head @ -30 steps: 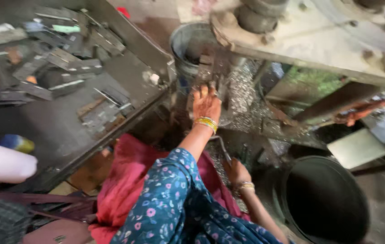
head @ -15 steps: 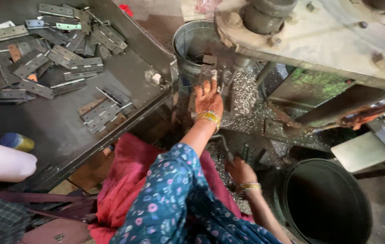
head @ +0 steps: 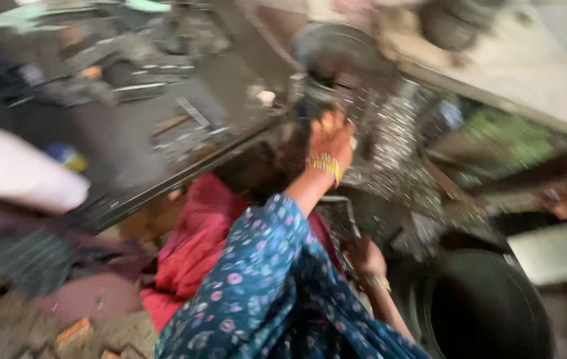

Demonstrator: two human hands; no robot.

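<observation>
This is a small metalworking workshop, seen through heavy motion blur. At ten o'clock a dark, grimy steel tray (head: 184,143) slopes across the view, strewn with flat metal parts (head: 117,66) in a loose pile. At twelve o'clock stands a battered metal bucket (head: 337,50), and just right of centre a heap of bright metal shavings (head: 396,143) glitters under the worn frame of a machine (head: 516,73) that fills the one o'clock corner. A black round tub (head: 489,312) sits on the floor at five o'clock. Every surface looks oily, scuffed and dust-stained
</observation>
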